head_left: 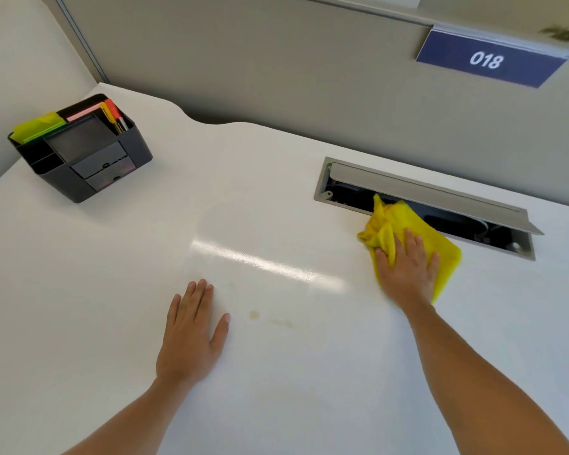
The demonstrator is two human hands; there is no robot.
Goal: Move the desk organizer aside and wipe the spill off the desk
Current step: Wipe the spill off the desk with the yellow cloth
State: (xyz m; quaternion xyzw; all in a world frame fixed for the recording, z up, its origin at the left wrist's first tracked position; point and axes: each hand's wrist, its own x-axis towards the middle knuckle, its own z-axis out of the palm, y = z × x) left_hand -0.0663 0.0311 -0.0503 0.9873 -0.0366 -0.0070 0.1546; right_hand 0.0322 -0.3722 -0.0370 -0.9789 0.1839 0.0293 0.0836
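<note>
- The desk organizer (83,147) stands far out beyond your left hand (191,333) and to its left, near the back corner of the surface (309,389), well apart from everything else. It looks already set aside, so that step reads as done.
- Your left hand lies flat and open on the surface, palm down, fingers together, holding nothing. It seems only to brace you.
- The spill (270,318) shows as a faint yellowish spot and smear just to the right of your left thumb, between your two hands and nearer the left one. It is not yet wiped.
- Your right hand presses the yellow cloth (404,238) down with spread fingers, partly bunching it under the palm, right at the edge of the open cable tray (424,205).
- The wiping step is in hand. The next move likely calls for drawing the cloth toward you and leftward onto the stain, keeping pressure on it.
</note>
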